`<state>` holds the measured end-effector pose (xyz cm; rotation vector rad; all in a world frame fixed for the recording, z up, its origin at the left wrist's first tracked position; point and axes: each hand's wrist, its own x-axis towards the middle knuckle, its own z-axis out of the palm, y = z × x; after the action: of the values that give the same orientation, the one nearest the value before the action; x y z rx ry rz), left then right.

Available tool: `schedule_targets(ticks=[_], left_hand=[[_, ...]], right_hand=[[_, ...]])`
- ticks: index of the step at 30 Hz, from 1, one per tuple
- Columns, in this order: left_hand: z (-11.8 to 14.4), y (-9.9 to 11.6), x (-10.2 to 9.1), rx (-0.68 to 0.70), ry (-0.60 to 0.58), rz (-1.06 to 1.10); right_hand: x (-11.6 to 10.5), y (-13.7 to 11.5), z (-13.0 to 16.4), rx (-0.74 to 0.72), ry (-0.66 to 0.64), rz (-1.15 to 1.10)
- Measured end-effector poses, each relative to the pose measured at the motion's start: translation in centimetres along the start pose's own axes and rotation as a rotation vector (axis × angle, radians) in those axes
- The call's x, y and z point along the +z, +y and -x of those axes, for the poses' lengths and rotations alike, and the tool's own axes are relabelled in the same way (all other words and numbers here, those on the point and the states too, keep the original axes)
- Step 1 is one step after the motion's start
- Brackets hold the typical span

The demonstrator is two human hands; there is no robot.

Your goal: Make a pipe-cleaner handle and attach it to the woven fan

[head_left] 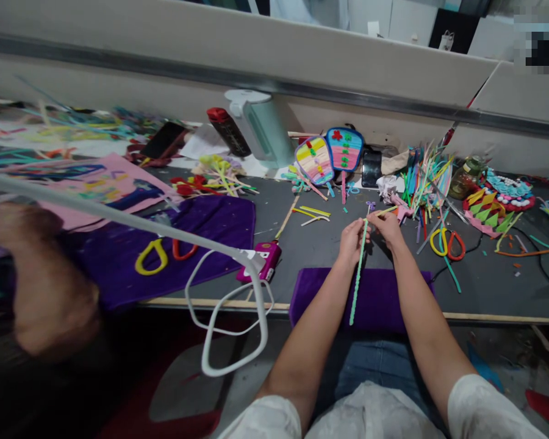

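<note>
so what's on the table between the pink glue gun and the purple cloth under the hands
In the head view, only bare dark table lies between the pink glue gun and the purple cloth; they stay apart.

A single head-worn camera looks forward and steeply down over the person's forearms and lap onto the dark tabletop (311,244). The near tabletop edge crosses the lower middle; the back partition (302,61) runs tilted along the top. Both hands sit near, just right of centre.
</note>
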<state>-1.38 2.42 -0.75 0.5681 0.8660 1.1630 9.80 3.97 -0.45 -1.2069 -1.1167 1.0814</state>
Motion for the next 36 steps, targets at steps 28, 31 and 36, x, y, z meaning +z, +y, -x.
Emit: schedule_targets(ticks=[28,31,36], left_hand=[[-0.2,-1.6,-0.8,0.544,0.181,-0.547],[-0.1,-1.5,-0.7,0.501,0.175,-0.546],[0.2,-1.3,-0.2,0.403,0.163,-0.459]], right_hand=[[-0.1,1.5,-0.9,-0.138,0.112,0.209],[-0.1,1.4,-0.8,-0.134,0.117,0.187],[0.1,1.2,-0.8,-0.143,0.102,0.140]])
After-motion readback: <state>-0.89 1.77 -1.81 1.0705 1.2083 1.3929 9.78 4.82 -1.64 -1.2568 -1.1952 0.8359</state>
